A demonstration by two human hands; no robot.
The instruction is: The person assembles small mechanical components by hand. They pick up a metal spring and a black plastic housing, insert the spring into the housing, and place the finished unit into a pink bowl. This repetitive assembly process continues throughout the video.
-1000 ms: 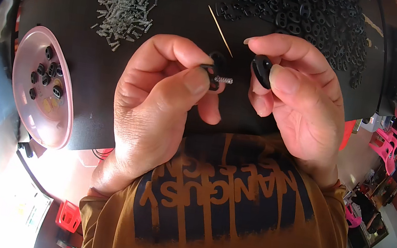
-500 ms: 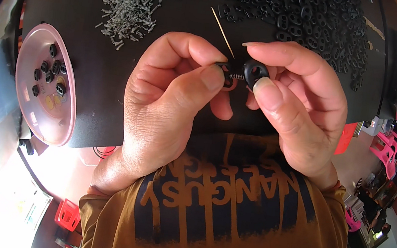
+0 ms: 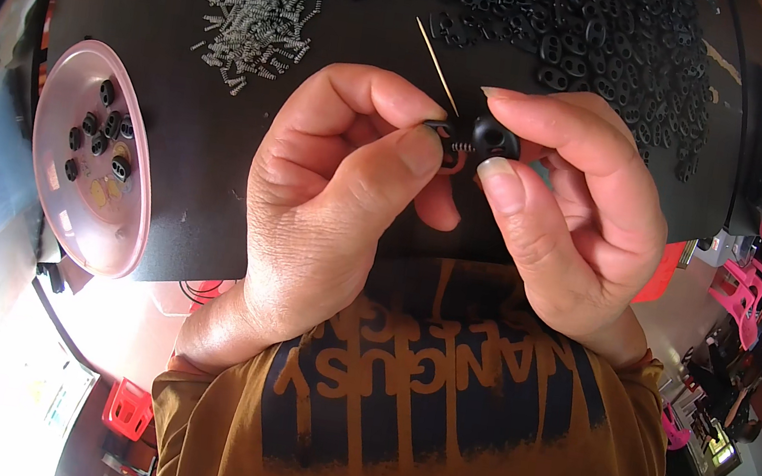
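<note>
Up close, the left hand (image 3: 339, 194) is pinching a small spring piece (image 3: 447, 138) – the right hand (image 3: 567, 214) is pinching a black toggle (image 3: 495, 138) against it (both raised above the black mat (image 3: 173, 134) for a clear look)

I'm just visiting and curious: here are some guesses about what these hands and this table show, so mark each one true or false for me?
1. The left hand pinches a small black piece with a spring. True.
2. The right hand is empty. False: it holds a rounded black part between thumb and forefinger.
3. The pink dish holds several black pieces. True.
4. The pile of small springs lies inside the pink dish. False: it lies on the black mat, above the dish.
5. A thin stick lies on the mat behind the hands. True.
</note>
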